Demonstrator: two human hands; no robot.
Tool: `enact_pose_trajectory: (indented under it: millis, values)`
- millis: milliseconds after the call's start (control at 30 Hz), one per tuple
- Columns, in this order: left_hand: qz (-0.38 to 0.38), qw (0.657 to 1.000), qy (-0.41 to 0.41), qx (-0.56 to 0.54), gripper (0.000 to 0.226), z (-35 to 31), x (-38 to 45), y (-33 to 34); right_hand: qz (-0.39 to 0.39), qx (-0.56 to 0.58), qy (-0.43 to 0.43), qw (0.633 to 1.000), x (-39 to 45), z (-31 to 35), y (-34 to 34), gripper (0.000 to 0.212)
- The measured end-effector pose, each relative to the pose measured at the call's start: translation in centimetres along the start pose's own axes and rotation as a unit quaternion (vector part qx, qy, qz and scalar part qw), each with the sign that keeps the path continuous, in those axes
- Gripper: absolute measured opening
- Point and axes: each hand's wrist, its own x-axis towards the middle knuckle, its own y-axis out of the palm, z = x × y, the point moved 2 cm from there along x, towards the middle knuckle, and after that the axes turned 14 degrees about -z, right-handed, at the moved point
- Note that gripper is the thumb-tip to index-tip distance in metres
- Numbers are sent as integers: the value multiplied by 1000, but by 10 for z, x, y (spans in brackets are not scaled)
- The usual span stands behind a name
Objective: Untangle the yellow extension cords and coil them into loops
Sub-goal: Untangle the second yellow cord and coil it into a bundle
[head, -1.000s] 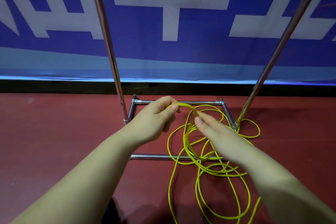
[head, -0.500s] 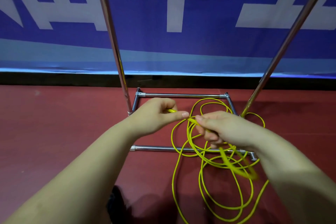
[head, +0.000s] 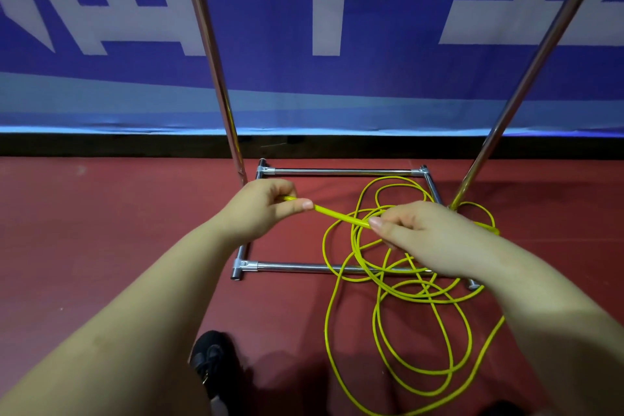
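A thin yellow cord (head: 381, 321) lies in a loose tangle of several loops on the red floor, spilling over the metal frame's front bar. My left hand (head: 261, 204) pinches one stretch of the cord between thumb and curled fingers. My right hand (head: 418, 233) grips the same stretch a little to the right and lower. Between the two hands a short straight piece of cord (head: 341, 217) runs taut above the floor. The rest trails down behind my right hand into the pile.
A chrome tube frame (head: 337, 172) lies on the floor with two slanted poles (head: 216, 71) rising from it. Behind stands a blue and white banner (head: 304, 10). A black shoe (head: 211, 358) shows near the bottom edge.
The arch of cord held up between my hands has been drawn out straight. My hands have moved apart, the right one sliding right and curling round the cord.
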Motion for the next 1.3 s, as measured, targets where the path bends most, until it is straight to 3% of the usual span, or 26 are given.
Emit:
enact_pose_trajectory:
  millis: [300, 567, 767, 867, 1100, 1300]
  values:
    - [-64, 992, -63, 91, 38, 29, -3, -25, -66, 18, -37, 997, -13, -18, -19, 51]
    - [-43, 995, -65, 57, 42, 26, -4, -21, -88, 175, -40, 980, -19, -4, -22, 44]
    - [41, 991, -112, 54, 38, 20, -13, -9, -101, 184, -18, 978, -15, -11, -17, 47]
    - [50, 992, -118, -5, 31, 0, -16, -2, -113, 206, 1, 972, -9, -14, -13, 50]
    - [96, 976, -28, -195, 27, -66, -24, 43, -129, 196, 16, 972, 10, -11, 9, 44]
    - [52, 982, 31, -179, 22, -75, -12, 50, -89, 238, 65, 965, 12, -17, 17, 46]
